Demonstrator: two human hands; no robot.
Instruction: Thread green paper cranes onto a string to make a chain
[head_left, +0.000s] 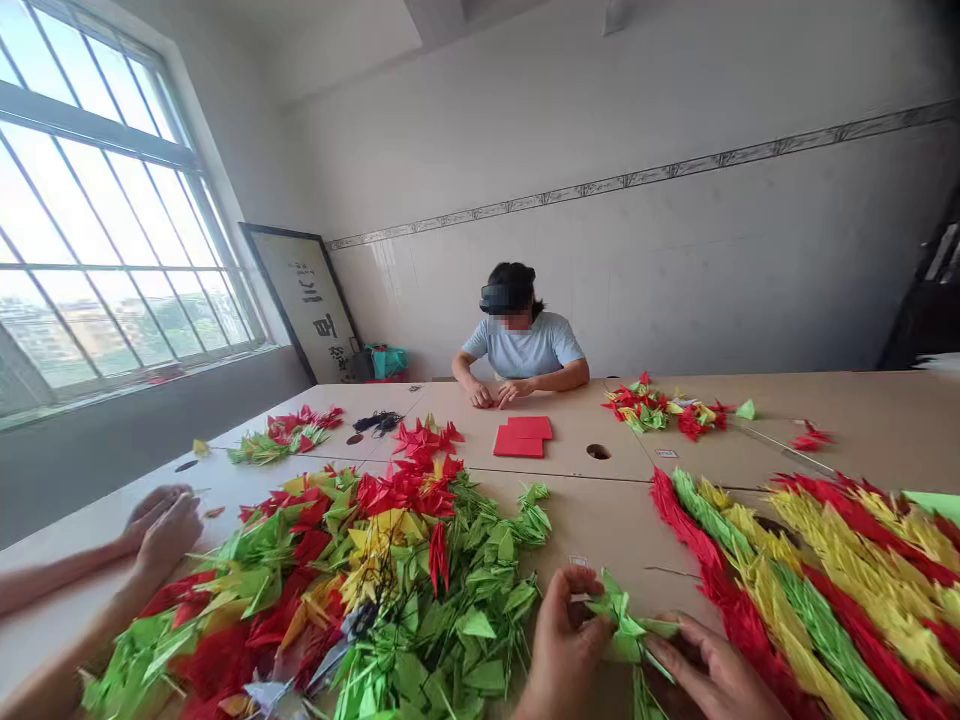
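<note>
At the near edge of the table, my left hand (566, 635) pinches a green folded paper crane (626, 632) by its left side. On its other side, the fingers of my right hand (709, 665) are closed on a pointed green paper part. Below the crane hang more green folded pieces (646, 695), partly cut off by the frame edge. Left of my hands lies a big heap of green paper cranes (457, 600), mixed with red and yellow ones. To the right, long strings of red, yellow and green cranes (795, 620) lie side by side.
Across the table (570, 490) a person (525, 345) in a headset works with both hands. Another person's hands (161, 530) are at the left. Red paper sheets (521, 437), black cord (377, 423), and a smaller crane pile (667, 410) lie on the tabletop, which has a round hole (598, 452).
</note>
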